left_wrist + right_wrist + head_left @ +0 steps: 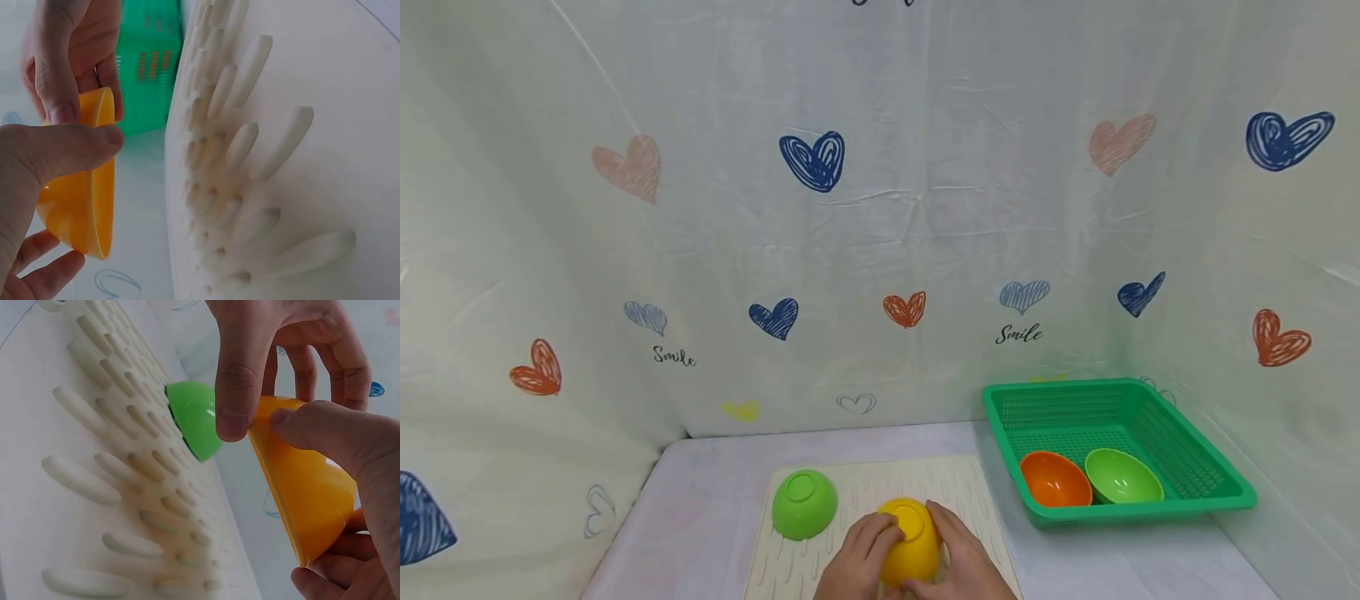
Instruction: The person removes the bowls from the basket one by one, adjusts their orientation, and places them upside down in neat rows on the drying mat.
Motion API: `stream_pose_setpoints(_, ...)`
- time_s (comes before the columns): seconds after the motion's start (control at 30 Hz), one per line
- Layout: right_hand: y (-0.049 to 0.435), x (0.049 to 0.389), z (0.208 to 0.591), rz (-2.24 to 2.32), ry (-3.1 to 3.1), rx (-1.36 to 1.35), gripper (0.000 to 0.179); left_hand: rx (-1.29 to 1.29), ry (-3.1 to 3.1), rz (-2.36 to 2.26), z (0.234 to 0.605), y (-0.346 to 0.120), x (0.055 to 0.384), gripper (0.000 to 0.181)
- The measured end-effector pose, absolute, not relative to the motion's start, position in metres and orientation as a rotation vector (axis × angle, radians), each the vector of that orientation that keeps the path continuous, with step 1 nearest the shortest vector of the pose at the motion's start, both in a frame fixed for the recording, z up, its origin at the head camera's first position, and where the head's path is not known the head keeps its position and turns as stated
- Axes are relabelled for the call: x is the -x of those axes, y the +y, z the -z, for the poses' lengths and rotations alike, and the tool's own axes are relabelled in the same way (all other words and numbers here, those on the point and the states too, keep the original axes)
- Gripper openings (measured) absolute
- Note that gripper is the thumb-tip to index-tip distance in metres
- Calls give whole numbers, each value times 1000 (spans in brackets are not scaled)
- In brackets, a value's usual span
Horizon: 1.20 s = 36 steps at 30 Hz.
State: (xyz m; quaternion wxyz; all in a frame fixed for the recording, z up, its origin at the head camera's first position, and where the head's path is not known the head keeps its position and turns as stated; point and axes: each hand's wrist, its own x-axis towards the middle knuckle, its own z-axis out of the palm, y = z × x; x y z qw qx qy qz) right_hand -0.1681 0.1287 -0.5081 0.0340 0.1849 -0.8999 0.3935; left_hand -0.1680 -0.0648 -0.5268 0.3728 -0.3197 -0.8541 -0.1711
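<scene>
A yellow bowl [912, 557] is held bottom-up between both hands over a cream ridged mat [880, 479]. My left hand [859, 560] grips its left side, with the thumb [78, 150] along the rim. On the other side, my right hand [967, 565] grips it too, thumb [319, 431] near the rim and fingers around the wall. Both wrist views show a gap between the bowl's rim and the mat. A green bowl [805, 505] lies upside down at the mat's far left corner.
To the right of the mat stands a green plastic basket [1150, 510]. Inside it, an orange bowl [1054, 481] and a light green bowl [1123, 477] lie side by side. A white curtain [880, 242] printed with hearts closes off the table's back and sides.
</scene>
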Motion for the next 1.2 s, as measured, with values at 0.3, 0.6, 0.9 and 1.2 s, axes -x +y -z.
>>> stream_pose_setpoints(0.3,131,169,512,-1177,-2682,-553,94,895,-2272,578,522,-73,167,72)
stream_pose_setpoints(0.6,134,167,516,-1108,-2643,-514,95,770,-2294,880,524,-89,177,107)
stream_pose_setpoints(0.9,131,169,524,-1133,-2657,-629,93,920,-2400,965,536,-95,181,92)
stream_pose_setpoints(1.2,127,176,537,-1185,-2661,-702,94,962,-2455,1037,542,-96,182,86)
